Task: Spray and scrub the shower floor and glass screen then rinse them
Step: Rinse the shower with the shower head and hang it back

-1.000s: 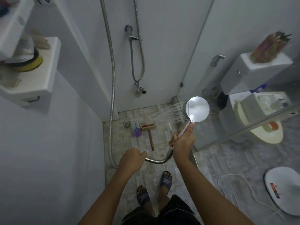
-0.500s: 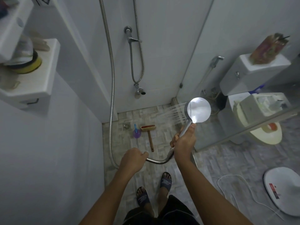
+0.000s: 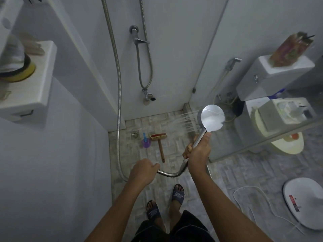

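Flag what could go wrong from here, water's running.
1. Spray from the shower head, held in the right hand, points left; swung right past the glass screen, it could wet the white corded device on the floor outside.
2. The scrub brush lies on the shower floor ahead of the sandalled feet: a likely slip or trip.
3. The hose loops low from the left hand; it might snag.

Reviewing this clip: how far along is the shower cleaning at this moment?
Scrubbing looks done: the wooden-handled scrub brush lies set down on the tiled shower floor. In hand is rinsing: the right hand grips the round chrome shower head, spraying into the stall, while the left hand holds the metal hose. Likely left: the glass screen, since the spray points away from it.
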Motion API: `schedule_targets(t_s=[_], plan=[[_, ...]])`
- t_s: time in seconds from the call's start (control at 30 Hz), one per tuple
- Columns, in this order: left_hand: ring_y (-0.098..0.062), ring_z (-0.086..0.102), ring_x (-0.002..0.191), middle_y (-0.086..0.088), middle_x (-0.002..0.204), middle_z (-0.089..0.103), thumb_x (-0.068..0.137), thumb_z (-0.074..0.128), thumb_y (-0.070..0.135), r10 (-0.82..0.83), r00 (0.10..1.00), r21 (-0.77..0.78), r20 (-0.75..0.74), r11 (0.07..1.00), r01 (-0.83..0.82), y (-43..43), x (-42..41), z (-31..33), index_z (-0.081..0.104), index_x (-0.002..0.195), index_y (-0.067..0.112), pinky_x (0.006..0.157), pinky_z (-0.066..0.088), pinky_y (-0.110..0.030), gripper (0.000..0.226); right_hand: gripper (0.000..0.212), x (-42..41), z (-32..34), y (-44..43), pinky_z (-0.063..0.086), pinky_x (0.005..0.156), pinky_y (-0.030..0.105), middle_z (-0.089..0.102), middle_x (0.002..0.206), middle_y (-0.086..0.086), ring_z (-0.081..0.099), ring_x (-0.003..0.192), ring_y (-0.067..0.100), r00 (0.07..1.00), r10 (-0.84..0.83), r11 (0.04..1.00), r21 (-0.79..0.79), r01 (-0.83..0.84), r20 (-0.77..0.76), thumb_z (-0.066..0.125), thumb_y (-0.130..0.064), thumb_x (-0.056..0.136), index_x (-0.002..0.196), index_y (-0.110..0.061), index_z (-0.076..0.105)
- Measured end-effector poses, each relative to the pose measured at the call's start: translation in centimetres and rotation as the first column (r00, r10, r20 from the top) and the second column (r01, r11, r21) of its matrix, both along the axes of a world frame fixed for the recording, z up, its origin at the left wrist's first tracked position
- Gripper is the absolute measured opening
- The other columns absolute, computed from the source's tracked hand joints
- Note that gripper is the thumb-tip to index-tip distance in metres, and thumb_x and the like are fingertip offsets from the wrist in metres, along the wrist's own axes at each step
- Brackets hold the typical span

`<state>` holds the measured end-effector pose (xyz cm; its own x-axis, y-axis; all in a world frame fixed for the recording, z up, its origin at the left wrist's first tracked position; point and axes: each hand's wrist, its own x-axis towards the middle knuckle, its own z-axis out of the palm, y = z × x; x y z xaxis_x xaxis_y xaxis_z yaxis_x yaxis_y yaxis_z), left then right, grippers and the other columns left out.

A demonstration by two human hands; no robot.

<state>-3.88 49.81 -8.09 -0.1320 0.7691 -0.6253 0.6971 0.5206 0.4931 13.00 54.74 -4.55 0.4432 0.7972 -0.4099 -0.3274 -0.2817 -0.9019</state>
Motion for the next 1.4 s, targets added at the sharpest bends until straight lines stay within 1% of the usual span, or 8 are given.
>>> schedule_targets(t_s=[0.33,0.47,0.6,0.77,0.93,1.03,1.2,1.4], plan=[[-0.015,0.048,0.053,0.001,0.056,0.052,0.092,0.057,0.034,0.035,0.999,-0.037,0.037,0.999,-0.034,0.6,-1.8,-1.2,0.046,0.052,0.018,0.053,0.033,-0.027,0.045,0.062,-1.8,-1.7,2.2,0.032,0.044,0.026,0.036,0.051,0.006,0.033,0.039,0.017,0.993,0.080,0.984,-0.150,-0.092,-0.082,0.033,-0.070,0.091,0.069,-0.015,0.048],[-0.012,0.043,0.051,0.002,0.057,0.049,0.096,0.055,0.033,0.098,0.995,-0.046,-0.033,0.994,-0.100,0.0,-2.6,-1.2,0.043,0.054,0.018,0.049,0.027,-0.028,0.046,0.058,-3.4,-2.1,2.6,0.034,0.042,0.026,0.037,0.054,0.008,0.035,0.042,0.017,0.994,0.105,0.992,-0.064,-0.107,-0.038,0.029,-0.057,0.103,0.081,-0.009,0.051],[-0.014,0.043,0.052,-0.001,0.057,0.048,0.097,0.053,0.035,0.167,0.984,-0.050,-0.055,0.984,-0.169,-0.1,-3.4,-1.3,0.043,0.054,0.017,0.050,0.027,-0.027,0.048,0.055,-4.5,-2.5,3.7,0.037,0.043,0.027,0.038,0.057,0.009,0.037,0.044,0.019,0.997,0.066,0.996,-0.057,-0.068,-0.029,0.033,-0.062,0.096,0.078,-0.012,0.048],[-0.013,0.041,0.049,0.000,0.055,0.045,0.098,0.053,0.035,0.212,0.975,-0.030,-0.069,0.976,-0.214,0.2,-3.7,-1.3,0.041,0.052,0.018,0.049,0.027,-0.028,0.051,0.052,-5.9,-3.0,4.8,0.036,0.041,0.025,0.042,0.056,0.007,0.038,0.042,0.018,0.985,0.175,0.984,-0.018,-0.175,0.001,0.032,-0.054,0.103,0.080,-0.010,0.048],[-0.016,0.049,0.055,-0.002,0.061,0.053,0.097,0.056,0.038,0.315,0.947,-0.068,-0.062,0.945,-0.319,-0.8,-4.7,-1.7,0.047,0.057,0.017,0.052,0.032,-0.025,0.046,0.060,-7.6,-3.9,6.3,0.033,0.041,0.023,0.037,0.048,0.004,0.034,0.037,0.017,0.926,0.365,0.909,-0.177,-0.377,-0.100,0.031,-0.064,0.100,0.078,-0.010,0.046],[-0.011,0.045,0.052,0.001,0.060,0.050,0.098,0.054,0.034,0.383,0.921,-0.068,-0.076,0.919,-0.388,-1.4,-5.1,-1.8,0.045,0.057,0.018,0.046,0.029,-0.024,0.046,0.062,-8.8,-4.1,6.5,0.031,0.040,0.023,0.036,0.047,0.003,0.032,0.037,0.016,0.903,0.412,0.886,-0.178,-0.428,-0.121,0.031,-0.064,0.100,0.072,-0.010,0.046],[-0.012,0.046,0.053,0.001,0.062,0.051,0.097,0.054,0.037,0.434,0.894,-0.105,-0.115,0.889,-0.445,-2.1,-5.6,-1.8,0.046,0.060,0.017,0.045,0.028,-0.023,0.043,0.056,-10.5,-4.3,6.6,0.031,0.042,0.023,0.034,0.049,0.004,0.032,0.040,0.016,0.855,0.494,0.820,-0.241,-0.519,-0.160,0.034,-0.064,0.098,0.086,-0.011,0.047],[-0.012,0.043,0.051,0.003,0.057,0.046,0.097,0.056,0.039,0.519,0.844,-0.118,-0.133,0.837,-0.534,-3.3,-5.5,-1.3,0.041,0.055,0.020,0.046,0.024,-0.024,0.049,0.060,-12.3,-3.9,7.1,0.033,0.041,0.021,0.034,0.049,0.004,0.033,0.039,0.017,0.764,0.618,0.705,-0.298,-0.643,-0.185,0.031,-0.068,0.096,0.082,-0.012,0.048]])
